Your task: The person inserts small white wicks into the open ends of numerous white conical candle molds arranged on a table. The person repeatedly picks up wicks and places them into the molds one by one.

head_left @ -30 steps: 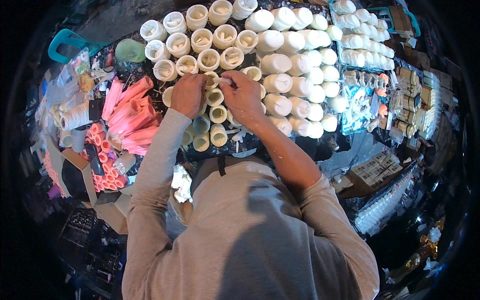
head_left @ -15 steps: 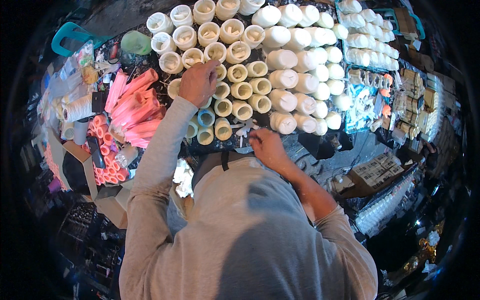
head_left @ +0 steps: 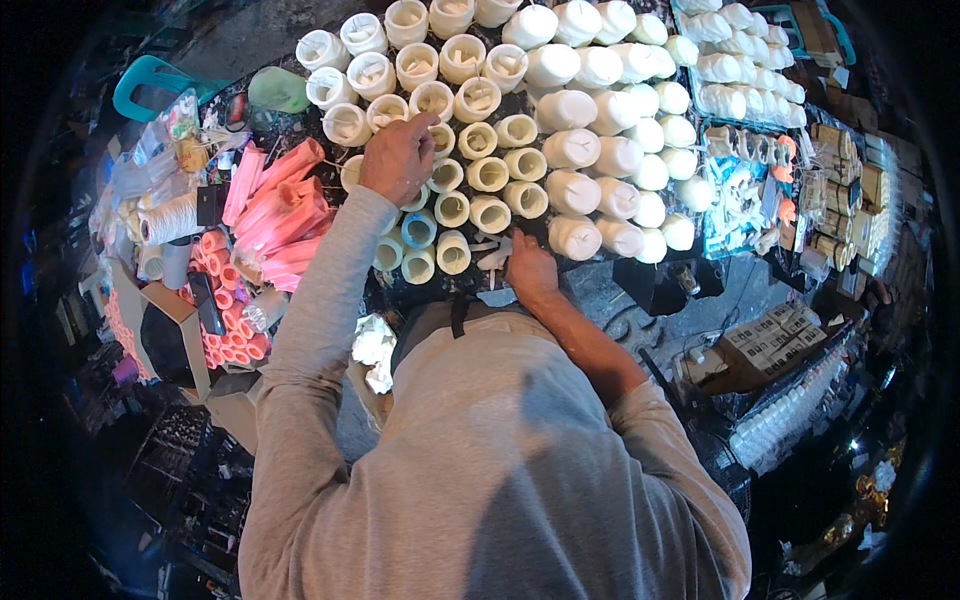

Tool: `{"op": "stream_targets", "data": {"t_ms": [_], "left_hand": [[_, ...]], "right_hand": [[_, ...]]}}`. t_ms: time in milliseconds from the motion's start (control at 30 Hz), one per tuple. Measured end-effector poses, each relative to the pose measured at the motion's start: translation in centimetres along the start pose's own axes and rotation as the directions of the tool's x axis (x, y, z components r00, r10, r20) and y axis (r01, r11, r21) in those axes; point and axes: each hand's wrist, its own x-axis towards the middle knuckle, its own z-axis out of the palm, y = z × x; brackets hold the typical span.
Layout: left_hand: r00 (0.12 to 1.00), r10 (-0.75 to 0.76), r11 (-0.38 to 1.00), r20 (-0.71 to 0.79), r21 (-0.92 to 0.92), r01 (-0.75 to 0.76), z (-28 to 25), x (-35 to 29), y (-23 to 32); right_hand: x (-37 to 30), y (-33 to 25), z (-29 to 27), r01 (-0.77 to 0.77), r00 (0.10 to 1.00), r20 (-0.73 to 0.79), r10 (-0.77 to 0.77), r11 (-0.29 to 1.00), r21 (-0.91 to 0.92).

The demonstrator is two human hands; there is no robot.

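Rows of cream, wax-like hollow cups [head_left: 490, 215] stand mouth up on the dark table. Over their left side reaches my left hand [head_left: 396, 160], its fingers bent down at a cup's rim; whatever they may grip is hidden. Farther back, larger cups [head_left: 416, 64] hold loose white pieces. My right hand [head_left: 531, 268] is at the table's near edge, fingers curled beside a few small white strips [head_left: 493, 256]; whether it grips one is hard to see. One near cup [head_left: 419, 229] has a bluish tint.
Rounded white candle-like blocks [head_left: 572, 148] with thin strings fill the table's right half. Pink tubes [head_left: 285, 215] in clear plastic lie left, near a roll of white cord [head_left: 165, 219] and an open cardboard box [head_left: 172, 310]. A teal chair [head_left: 150, 85] stands beyond.
My right hand has moved forward from the table's edge to the small white strips, its fingers drawn in. My left hand stays over the same cups. The view has shifted slightly.
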Motion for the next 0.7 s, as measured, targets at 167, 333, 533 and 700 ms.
{"op": "stream_targets", "data": {"t_ms": [167,333,533,700], "left_hand": [[1.0,0.011,1.0,-0.017,-0.017,-0.012,0.1,0.0,-0.1],[1.0,0.011,1.0,0.005,-0.01,-0.011,0.0,0.3,-0.2],[0.942,0.243,0.967,-0.232,0.135,-0.217,-2.6,-2.0,3.1],[0.937,0.127,0.901,0.326,-0.432,0.028,-3.4,-9.4,8.2]], "right_hand": [[-1.4,1.5,-0.4,-0.206,0.975,0.048,0.216,0.81,0.55],[-2.8,1.3,-2.7,-0.43,0.889,0.382,0.252,0.176,0.886],[-3.7,-0.9,-9.2,-0.45,0.889,0.455,0.048,-0.088,0.889],[-3.6,-3.0,-13.7,-0.178,0.94,0.284,-0.192,0.435,0.883]]}}
